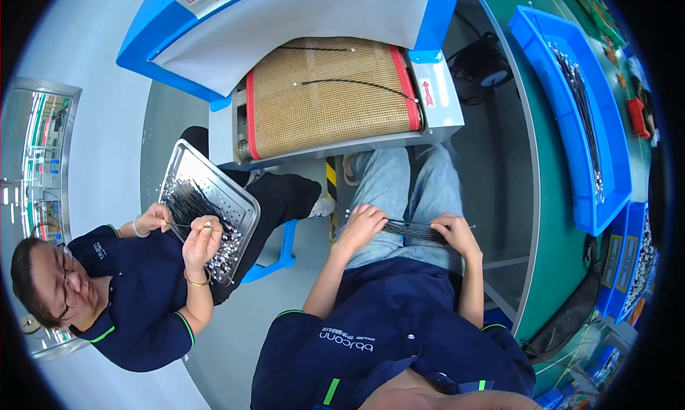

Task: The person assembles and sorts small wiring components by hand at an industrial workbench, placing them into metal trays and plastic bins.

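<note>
A bundle of thin black cables [412,229] lies across my lap, with small silvery ends showing at both sides. My left hand [366,224] is closed round the bundle's left part, near the ends. On the right part, my right hand [451,232] grips the same bundle with fingers bent over it. In front of my knees, a mesh conveyor belt [321,114] with red edges carries a black cable [357,83] lying crosswise. Another cable [317,49] lies farther back on the belt, at the machine's mouth.
On my left sits a co-worker [143,282] holding a cable above a metal tray [246,203] of black cables. To my right, a green table [564,267] bears a long blue bin [606,139] with more cables. The conveyor machine's blue frame [439,18] rises ahead.
</note>
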A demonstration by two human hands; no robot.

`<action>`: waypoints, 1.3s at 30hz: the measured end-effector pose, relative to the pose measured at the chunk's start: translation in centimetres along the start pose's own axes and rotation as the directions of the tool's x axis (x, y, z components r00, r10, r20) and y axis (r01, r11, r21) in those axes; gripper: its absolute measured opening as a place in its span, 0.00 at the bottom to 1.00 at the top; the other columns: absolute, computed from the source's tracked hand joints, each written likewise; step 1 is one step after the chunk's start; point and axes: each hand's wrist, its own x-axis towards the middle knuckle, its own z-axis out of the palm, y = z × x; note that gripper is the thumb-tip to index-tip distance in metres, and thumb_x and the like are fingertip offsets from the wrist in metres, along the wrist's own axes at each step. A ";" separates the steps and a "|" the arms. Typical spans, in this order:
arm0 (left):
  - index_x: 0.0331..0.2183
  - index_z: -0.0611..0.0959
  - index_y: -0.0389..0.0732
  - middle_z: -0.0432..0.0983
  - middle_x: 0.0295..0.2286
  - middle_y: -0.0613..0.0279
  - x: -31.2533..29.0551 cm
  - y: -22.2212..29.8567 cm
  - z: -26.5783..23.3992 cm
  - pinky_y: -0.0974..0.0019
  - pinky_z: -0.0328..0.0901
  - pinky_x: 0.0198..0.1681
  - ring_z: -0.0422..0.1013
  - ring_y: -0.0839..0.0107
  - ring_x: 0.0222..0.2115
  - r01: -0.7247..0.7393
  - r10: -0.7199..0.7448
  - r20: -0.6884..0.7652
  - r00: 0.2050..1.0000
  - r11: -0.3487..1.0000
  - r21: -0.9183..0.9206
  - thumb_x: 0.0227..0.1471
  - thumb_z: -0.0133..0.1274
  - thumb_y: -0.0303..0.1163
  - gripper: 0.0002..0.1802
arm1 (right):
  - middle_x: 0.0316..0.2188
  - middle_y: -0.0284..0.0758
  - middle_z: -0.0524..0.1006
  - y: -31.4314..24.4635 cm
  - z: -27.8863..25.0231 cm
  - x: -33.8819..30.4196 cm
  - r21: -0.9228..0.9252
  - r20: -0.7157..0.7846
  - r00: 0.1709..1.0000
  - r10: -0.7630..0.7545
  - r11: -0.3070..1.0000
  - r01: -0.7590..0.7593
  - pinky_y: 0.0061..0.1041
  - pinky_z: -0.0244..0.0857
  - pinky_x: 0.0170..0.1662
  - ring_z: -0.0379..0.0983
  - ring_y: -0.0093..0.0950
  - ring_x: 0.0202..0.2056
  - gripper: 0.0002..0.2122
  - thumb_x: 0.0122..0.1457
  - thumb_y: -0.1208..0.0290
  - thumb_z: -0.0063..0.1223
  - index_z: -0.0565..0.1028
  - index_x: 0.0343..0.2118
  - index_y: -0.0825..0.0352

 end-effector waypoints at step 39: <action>0.33 0.79 0.34 0.75 0.26 0.56 12.6 7.3 8.6 0.65 0.66 0.31 0.72 0.64 0.28 -0.130 0.116 -0.101 0.988 0.981 -0.143 0.50 0.54 0.29 0.08 | 0.28 0.34 0.77 10.0 -5.5 5.2 -0.070 -0.144 0.880 -0.454 0.891 0.448 0.27 0.69 0.31 0.75 0.32 0.28 0.05 0.50 0.73 0.58 0.79 0.30 0.66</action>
